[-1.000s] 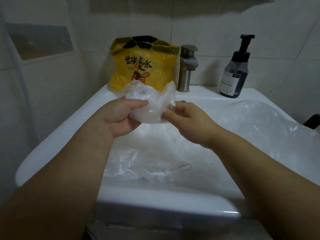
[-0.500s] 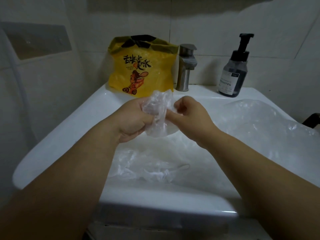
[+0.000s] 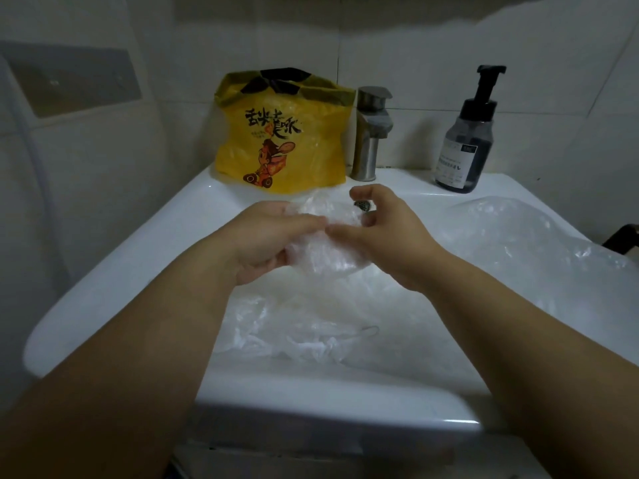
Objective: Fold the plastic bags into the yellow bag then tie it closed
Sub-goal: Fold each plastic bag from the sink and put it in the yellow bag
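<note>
A yellow bag (image 3: pixel 281 133) with black lettering and a cartoon figure stands upright at the back of the white sink (image 3: pixel 114 271), its top open. Over the basin I hold a crumpled clear plastic bag (image 3: pixel 325 250) between both hands. My left hand (image 3: pixel 269 240) grips its left side from below and above. My right hand (image 3: pixel 383 233) pinches its right side with thumb and fingers, the index finger raised. More clear plastic bags lie in the basin (image 3: pixel 297 337) and spread over the sink's right side (image 3: pixel 518 250).
A metal faucet (image 3: pixel 371 133) stands just right of the yellow bag. A dark pump bottle (image 3: pixel 465 140) sits at the back right of the sink ledge. Tiled walls close in behind and at the left.
My hands have lowered the clear bag toward the basin and flattened it into a wider bundle. The yellow bag's front is now fully uncovered.
</note>
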`<state>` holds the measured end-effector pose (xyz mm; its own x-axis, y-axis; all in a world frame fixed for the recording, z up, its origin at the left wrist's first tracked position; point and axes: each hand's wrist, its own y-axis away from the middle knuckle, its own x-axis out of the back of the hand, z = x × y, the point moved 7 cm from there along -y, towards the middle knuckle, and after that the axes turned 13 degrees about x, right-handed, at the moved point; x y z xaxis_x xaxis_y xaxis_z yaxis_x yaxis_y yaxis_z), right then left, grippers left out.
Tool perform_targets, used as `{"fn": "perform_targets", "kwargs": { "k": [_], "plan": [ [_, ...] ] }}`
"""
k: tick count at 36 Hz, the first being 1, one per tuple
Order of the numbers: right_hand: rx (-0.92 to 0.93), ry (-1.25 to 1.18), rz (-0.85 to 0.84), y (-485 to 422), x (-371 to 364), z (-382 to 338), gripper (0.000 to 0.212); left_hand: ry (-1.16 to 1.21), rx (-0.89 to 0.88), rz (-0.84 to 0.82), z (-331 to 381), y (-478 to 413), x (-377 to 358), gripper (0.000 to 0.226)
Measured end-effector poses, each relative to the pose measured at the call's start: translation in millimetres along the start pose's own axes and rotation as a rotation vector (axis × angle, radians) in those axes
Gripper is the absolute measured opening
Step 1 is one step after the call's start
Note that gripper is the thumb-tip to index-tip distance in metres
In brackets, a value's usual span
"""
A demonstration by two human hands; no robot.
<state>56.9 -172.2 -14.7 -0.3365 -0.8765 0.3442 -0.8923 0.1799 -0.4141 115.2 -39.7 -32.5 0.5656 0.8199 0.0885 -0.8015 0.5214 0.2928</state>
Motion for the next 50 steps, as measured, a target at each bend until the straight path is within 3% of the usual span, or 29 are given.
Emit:
{"fn": "perform_targets", "kwargs": {
  "k": [3,5,8,11,14,20,26,31,37,42,47,50],
  "plan": [
    [-0.171,-0.289,0.109,0,1,10,0.071,0.196,-0.013,0.022,3,-3,8,0.026],
    [-0.296,-0.539,0.091,4,-7,13,0.075,0.274,-0.043,0.045,6,-4,12,0.028],
    [-0.363,-0.654,-0.105,10,-26,10,0.049,0.327,-0.076,0.069,8,-5,14,0.032],
    [-0.342,-0.695,-0.062,8,-27,11,0.014,0.324,-0.077,0.056,8,-5,13,0.032],
    [-0.295,-0.802,0.026,3,-19,8,0.021,0.364,-0.069,0.02,9,-5,11,0.025],
    [-0.302,-0.754,-0.053,3,-6,8,0.022,0.357,-0.028,-0.095,10,-1,3,0.013],
    [-0.301,-0.706,-0.077,4,-2,8,0.016,0.174,-0.002,-0.111,2,1,1,0.029],
    [-0.273,-0.734,-0.053,2,3,4,0.023,0.252,-0.046,-0.087,9,2,4,0.019],
    [-0.215,-0.647,0.015,-2,10,4,0.024,0.294,-0.044,-0.135,12,4,-1,0.025],
    [-0.194,-0.624,-0.052,0,7,1,0.029,0.218,-0.016,-0.18,8,6,-5,0.028],
    [-0.229,-0.712,-0.018,2,8,-1,0.023,0.279,-0.062,-0.168,13,9,0,0.027],
    [-0.219,-0.645,0.016,-1,12,2,0.036,0.295,-0.052,-0.202,14,10,-3,0.022]
  ]
}}
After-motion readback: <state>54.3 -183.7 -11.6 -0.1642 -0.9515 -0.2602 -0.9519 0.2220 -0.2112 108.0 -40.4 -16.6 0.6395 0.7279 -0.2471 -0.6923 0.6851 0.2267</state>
